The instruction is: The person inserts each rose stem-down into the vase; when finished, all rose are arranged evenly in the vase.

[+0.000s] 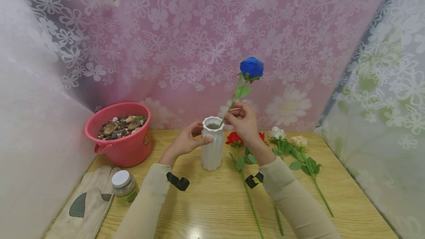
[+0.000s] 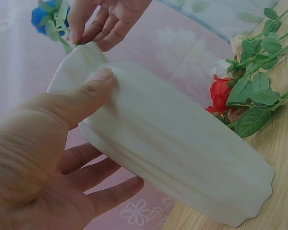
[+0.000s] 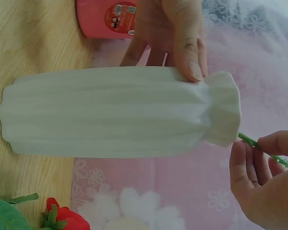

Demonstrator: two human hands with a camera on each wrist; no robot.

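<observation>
A white fluted vase (image 1: 212, 150) stands upright on the wooden table in the head view. My left hand (image 1: 187, 139) holds its upper part, thumb in front and fingers round the far side. My right hand (image 1: 244, 123) pinches the green stem of a blue rose (image 1: 251, 68) just above the vase's scalloped rim. The stem leans right, and its lower part goes into the vase mouth; its end is hidden inside. In the right wrist view, the stem (image 3: 247, 139) passes between thumb and fingers at the rim.
Right of the vase lie a red rose (image 1: 234, 138), a white rose (image 1: 277, 133) and a cream rose (image 1: 299, 142), stems toward me. A pink bucket of stones (image 1: 123, 154), a lidded jar (image 1: 124, 187) and pale gloves (image 1: 83, 202) stand or lie at left. A patterned curtain hangs behind.
</observation>
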